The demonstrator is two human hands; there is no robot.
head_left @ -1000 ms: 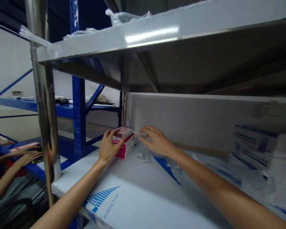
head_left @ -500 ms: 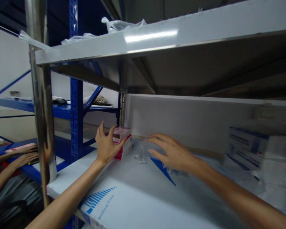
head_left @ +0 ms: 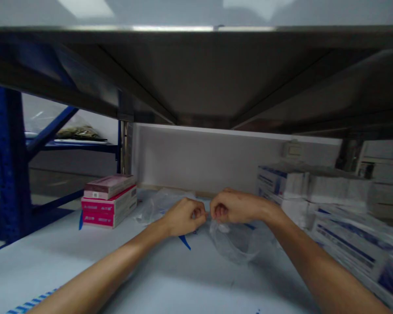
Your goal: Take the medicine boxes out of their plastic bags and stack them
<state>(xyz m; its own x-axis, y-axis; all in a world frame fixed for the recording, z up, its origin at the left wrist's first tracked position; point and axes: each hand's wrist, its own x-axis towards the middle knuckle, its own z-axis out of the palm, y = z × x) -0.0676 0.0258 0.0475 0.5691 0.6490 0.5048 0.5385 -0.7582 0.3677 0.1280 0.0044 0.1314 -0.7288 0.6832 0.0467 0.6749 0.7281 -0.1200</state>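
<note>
My left hand (head_left: 185,216) and my right hand (head_left: 234,207) meet over the middle of a white shelf (head_left: 85,266), knuckles almost touching. Both are closed in a pinch on a clear plastic bag (head_left: 239,240) that droops below and to the right of them. More crumpled clear plastic (head_left: 157,203) lies just behind my left hand. A stack of pink and red boxes (head_left: 109,200) stands to the left, apart from both hands.
White and blue cartons (head_left: 340,209) are piled along the shelf's right side. A metal shelf (head_left: 196,65) hangs low overhead. A white back panel (head_left: 203,159) closes the rear. Blue racking (head_left: 9,161) stands at left.
My left hand left the pink boxes and my right hand came off the shelf back; both closed together on the plastic bag. The view swung right and lower.
</note>
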